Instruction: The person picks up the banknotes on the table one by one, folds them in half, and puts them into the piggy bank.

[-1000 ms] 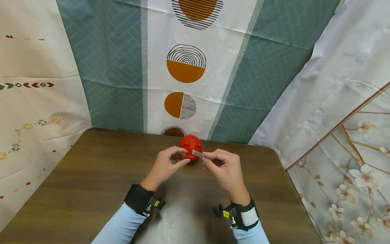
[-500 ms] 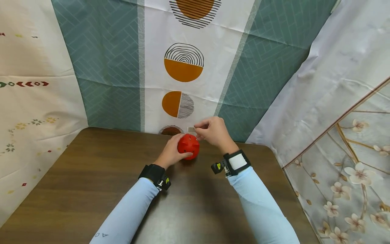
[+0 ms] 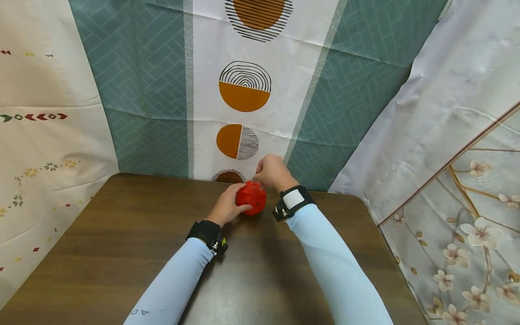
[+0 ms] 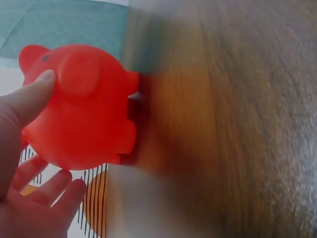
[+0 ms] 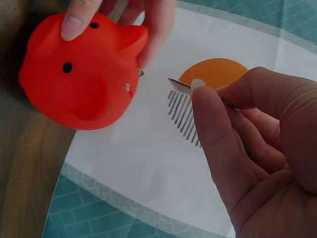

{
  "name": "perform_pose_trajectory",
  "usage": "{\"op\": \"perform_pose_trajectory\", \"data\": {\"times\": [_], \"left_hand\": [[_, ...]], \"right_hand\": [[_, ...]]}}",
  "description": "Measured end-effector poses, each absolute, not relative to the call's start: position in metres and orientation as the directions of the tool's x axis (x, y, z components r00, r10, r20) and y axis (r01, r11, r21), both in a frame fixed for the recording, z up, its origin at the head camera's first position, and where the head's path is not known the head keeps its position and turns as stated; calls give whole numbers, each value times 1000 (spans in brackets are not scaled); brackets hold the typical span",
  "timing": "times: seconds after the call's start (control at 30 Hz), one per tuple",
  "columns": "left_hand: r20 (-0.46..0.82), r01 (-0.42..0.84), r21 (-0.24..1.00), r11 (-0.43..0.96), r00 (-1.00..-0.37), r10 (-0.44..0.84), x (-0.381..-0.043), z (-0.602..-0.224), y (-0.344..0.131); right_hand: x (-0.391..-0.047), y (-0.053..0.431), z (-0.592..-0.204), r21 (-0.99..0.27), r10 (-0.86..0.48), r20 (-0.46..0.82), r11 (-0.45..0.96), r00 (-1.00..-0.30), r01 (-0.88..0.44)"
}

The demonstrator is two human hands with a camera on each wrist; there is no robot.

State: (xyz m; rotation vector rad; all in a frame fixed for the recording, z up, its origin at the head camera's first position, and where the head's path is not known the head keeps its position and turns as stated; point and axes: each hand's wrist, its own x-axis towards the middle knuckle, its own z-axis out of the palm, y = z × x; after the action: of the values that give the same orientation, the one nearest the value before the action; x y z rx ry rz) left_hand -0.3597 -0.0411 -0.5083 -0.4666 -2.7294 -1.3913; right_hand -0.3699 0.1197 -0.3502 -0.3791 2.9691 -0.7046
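A red pig-shaped piggy bank (image 3: 252, 198) stands near the far edge of the table. My left hand (image 3: 226, 205) holds it from the left side, the thumb beside the snout (image 4: 79, 74) and the other fingers round the back. Two small pale bits show near its top in the right wrist view. My right hand (image 3: 273, 172) is just above and behind the bank, pinching a thin, flat, greyish strip (image 5: 179, 87) between thumb and forefinger. In the right wrist view the strip points at the bank's top with a gap between them. In the head view the hand hides the strip.
The brown wooden table (image 3: 122, 243) ends just behind the bank. Beyond it hangs a patterned cloth (image 3: 203, 149) with green and white panels. Cream fabric (image 3: 48, 135) borders the table on the left, and floral fabric (image 3: 459, 253) on the right.
The left hand has gone from beside the piggy bank to gripping it. The right hand has moved up and over behind the bank with the strip and now bends down towards its top.
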Motion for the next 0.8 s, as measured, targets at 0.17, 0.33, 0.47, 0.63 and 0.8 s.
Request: {"op": "perform_pose_trajectory", "data": {"times": [0.17,0.33,0.47,0.63,0.8], "left_hand": [[173,275,785,555,-958,229,-358,-506,-42],[177,274,786,554,-959,222,-358,-505,-41],[177,273,782,560,-959,221,-359,-505,-41],[171,268,779,567,-961,218,-359,-506,-40],[155,256,783,567,-963,221,-359,-506,-41]], "right_hand": [[-376,117,-359,-411,-223,-39,892,-974,-188],[-380,119,-369,-406,-193,-52,901,-980,-156],[-382,118,-372,-424,-178,-29,893,-984,-149],[-385,116,-378,-404,-174,-21,902,-985,-151],[-388,113,-384,-418,-178,-47,897,-983,-142]]}}
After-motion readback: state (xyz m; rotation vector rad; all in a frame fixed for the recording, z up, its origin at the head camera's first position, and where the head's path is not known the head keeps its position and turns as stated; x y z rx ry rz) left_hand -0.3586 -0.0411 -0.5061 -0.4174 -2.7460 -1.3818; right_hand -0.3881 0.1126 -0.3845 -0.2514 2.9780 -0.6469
